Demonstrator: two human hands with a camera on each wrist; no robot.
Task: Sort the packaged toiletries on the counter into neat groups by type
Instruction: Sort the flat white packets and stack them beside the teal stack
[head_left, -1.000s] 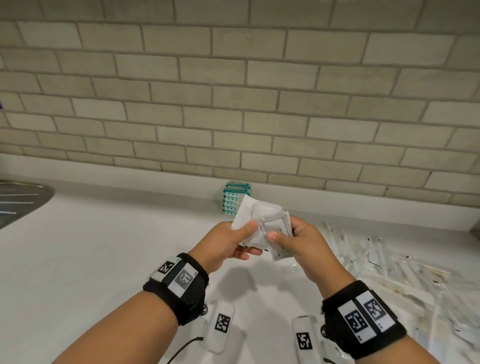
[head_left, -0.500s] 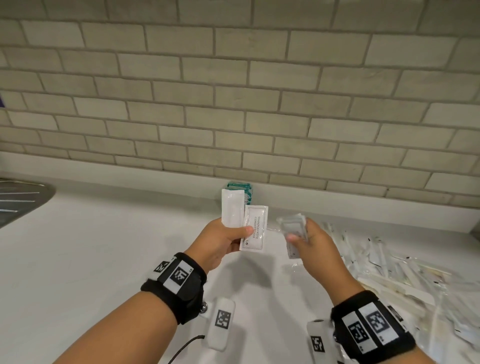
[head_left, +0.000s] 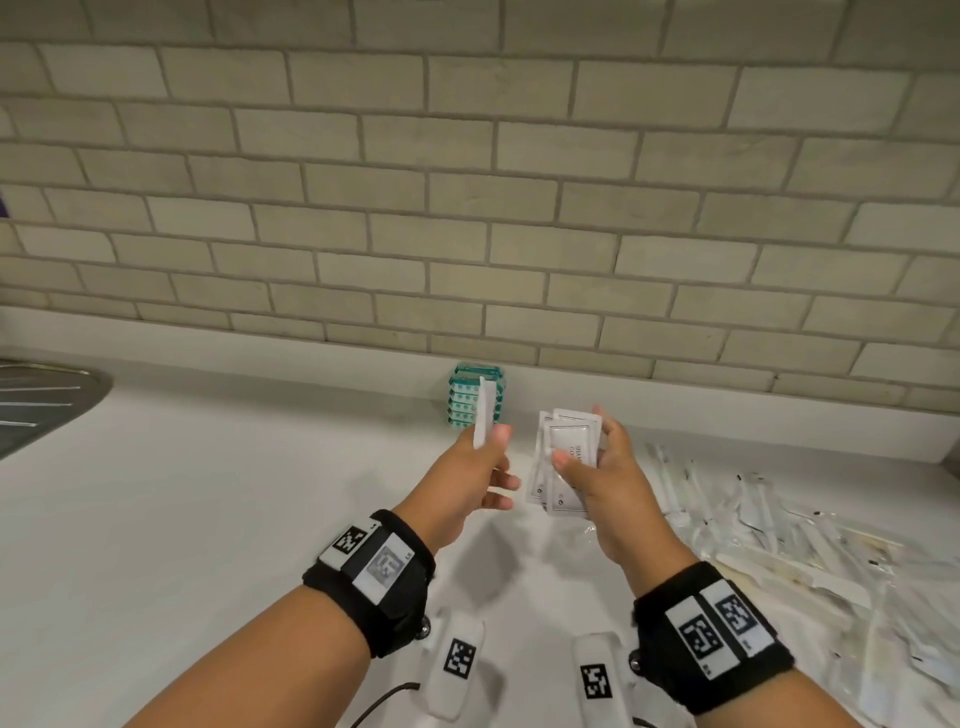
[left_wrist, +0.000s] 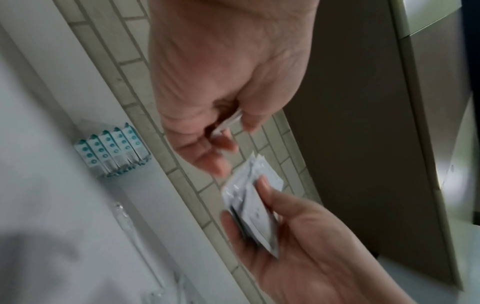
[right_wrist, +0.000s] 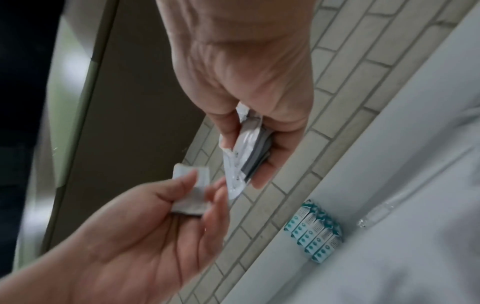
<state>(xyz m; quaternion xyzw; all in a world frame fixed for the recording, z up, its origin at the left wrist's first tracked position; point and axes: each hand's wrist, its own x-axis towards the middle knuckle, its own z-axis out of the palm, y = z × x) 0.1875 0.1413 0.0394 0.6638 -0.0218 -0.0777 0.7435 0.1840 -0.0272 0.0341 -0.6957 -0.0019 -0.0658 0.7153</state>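
My left hand (head_left: 496, 460) pinches one narrow white packet (head_left: 485, 410) upright and edge-on above the white counter (head_left: 208, 519). Close to its right, my right hand (head_left: 584, 446) grips a fanned bunch of flat white printed sachets (head_left: 558, 483) between thumb and fingers. The left wrist view shows the packet (left_wrist: 228, 123) in the left fingers, with the sachets (left_wrist: 249, 205) below them. In the right wrist view the sachets (right_wrist: 246, 148) sit in the right hand and the packet (right_wrist: 192, 191) under the left thumb. A neat stack of teal packets (head_left: 475, 397) stands against the wall behind both hands.
A loose pile of clear-wrapped long items (head_left: 779, 545) covers the counter at the right. A steel sink drainer (head_left: 41, 405) lies at the far left. The tiled wall (head_left: 467, 208) rises behind the counter.
The hands have parted from one shared bundle. The printed sachet held beside the left hand's packet half a second ago now sits in the right hand's bunch.
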